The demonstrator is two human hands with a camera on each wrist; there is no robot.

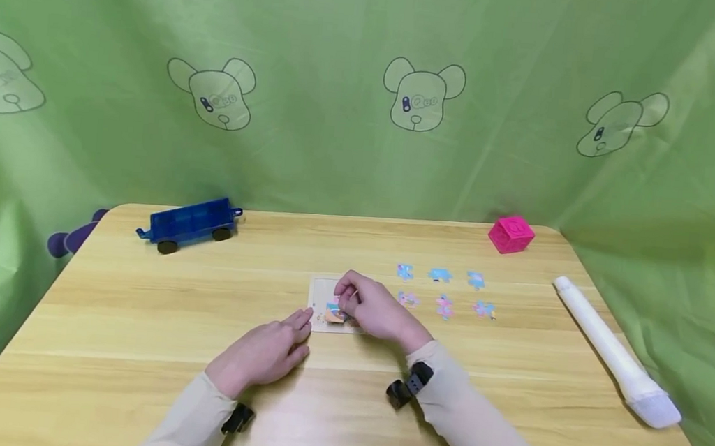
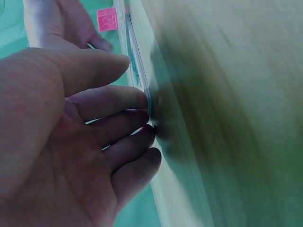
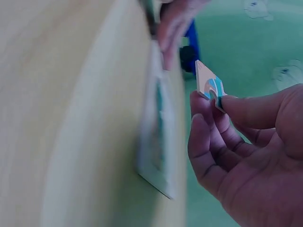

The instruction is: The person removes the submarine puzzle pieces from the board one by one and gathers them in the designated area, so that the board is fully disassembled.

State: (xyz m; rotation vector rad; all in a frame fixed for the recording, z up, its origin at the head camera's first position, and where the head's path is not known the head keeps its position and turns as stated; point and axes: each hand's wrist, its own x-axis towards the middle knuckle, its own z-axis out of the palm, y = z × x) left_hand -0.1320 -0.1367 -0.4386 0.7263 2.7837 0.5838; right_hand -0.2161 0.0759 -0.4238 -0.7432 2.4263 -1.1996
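A puzzle piece (image 3: 206, 81), orange and blue, is pinched between the thumb and fingers of my right hand (image 1: 376, 310). In the head view that hand hovers over a small pale puzzle board (image 1: 322, 287) and hides much of it. The right wrist view shows the piece raised off the board, with blue and printed patches on the board's face. My left hand (image 1: 268, 352) lies at the board's left edge, its fingertips right at the border. In the left wrist view its fingers (image 2: 128, 146) are gently bent with nothing in them.
Several loose blue and pink puzzle pieces (image 1: 444, 307) lie in two rows to the right of the board. A blue toy wagon (image 1: 190, 224) stands at the back left, a pink cube (image 1: 511, 234) at the back right. A long white tube-like object (image 1: 612, 348) lies along the right edge.
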